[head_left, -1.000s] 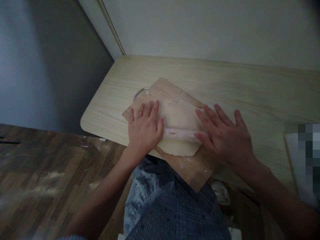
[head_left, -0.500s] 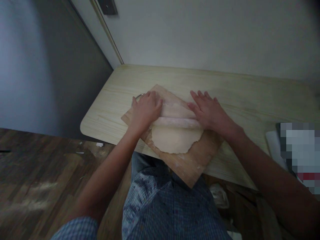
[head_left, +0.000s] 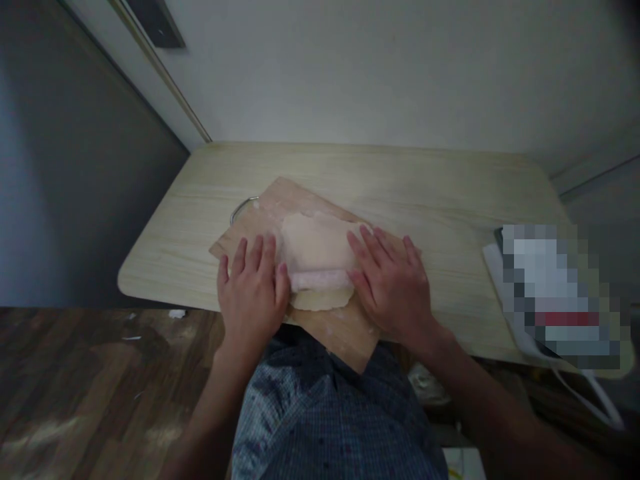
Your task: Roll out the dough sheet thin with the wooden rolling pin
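Observation:
A floured rolling pin (head_left: 321, 280) lies across a thin, flattened sheet of dough (head_left: 317, 243), near the edge closest to me. Under the dough is a wooden cutting board (head_left: 345, 337), set cornerwise with a metal handle (head_left: 243, 208) at its far left. My left hand (head_left: 255, 287) rests palm down over the pin's left end, its fingers stretched forward and apart. Over the right end lies my right hand (head_left: 393, 280), also flat, fingertips touching the dough's right side. Both palms hide the pin's ends.
The board sits on a light wooden table (head_left: 430, 193) with a wall behind it. At the table's right is a blurred-out flat object (head_left: 555, 293) beside a white item with a cable (head_left: 590, 387). White scraps (head_left: 177, 313) lie on the floor at left.
Both hands have drawn back toward me, rolling the pin from the dough's middle to its near part. More dough shows beyond the pin. The camera view has shifted right.

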A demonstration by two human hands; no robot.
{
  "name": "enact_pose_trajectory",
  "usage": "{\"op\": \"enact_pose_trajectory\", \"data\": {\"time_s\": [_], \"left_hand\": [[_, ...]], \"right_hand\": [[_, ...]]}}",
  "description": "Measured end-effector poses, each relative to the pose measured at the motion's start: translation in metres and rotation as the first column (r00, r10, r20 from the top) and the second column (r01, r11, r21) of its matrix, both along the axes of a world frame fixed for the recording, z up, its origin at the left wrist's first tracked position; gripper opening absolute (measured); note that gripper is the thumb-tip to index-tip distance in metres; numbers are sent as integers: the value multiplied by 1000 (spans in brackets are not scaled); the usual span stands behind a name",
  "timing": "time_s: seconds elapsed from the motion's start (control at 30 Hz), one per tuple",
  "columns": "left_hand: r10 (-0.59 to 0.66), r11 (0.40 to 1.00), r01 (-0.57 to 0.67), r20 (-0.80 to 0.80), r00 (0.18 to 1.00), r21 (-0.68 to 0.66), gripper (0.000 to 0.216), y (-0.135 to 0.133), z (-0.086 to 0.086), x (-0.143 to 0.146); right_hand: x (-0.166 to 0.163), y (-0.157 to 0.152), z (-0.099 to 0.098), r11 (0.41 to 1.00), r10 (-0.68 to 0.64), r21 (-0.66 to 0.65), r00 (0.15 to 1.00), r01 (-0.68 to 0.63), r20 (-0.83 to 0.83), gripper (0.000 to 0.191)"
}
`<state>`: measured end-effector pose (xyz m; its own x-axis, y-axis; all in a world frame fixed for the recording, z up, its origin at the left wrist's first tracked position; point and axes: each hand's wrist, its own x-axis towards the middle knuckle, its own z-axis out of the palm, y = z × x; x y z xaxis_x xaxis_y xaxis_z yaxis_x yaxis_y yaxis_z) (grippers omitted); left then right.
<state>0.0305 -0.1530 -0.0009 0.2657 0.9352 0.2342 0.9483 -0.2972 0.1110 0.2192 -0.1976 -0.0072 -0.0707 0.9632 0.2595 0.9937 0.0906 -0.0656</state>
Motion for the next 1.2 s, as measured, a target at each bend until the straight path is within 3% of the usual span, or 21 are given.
{"op": "enact_pose_trajectory", "data": {"time_s": [0.13, 0.5, 0.77, 0.97, 1.2], "left_hand": [[39, 999, -39, 20, 999, 9, 48, 11, 0, 6], [15, 986, -17, -14, 1000, -168, 41, 77, 16, 24], [-37, 982, 37, 3, 999, -184, 35, 111, 10, 29], [-16, 989, 20, 28, 999, -144, 36, 102, 8, 27], [-6, 996, 4, -19, 1000, -85, 44, 61, 11, 20]], "right_hand": [[0, 11, 2, 999, -32, -19, 999, 32, -24, 51], [14, 76, 13, 985, -44, -171, 986, 17, -158, 51], [21, 105, 6, 980, -53, -198, 974, 8, -220, 54], [26, 98, 4, 987, -12, -158, 971, -27, -241, 54], [18, 53, 4, 997, -3, -80, 981, -12, -196, 50]]}}
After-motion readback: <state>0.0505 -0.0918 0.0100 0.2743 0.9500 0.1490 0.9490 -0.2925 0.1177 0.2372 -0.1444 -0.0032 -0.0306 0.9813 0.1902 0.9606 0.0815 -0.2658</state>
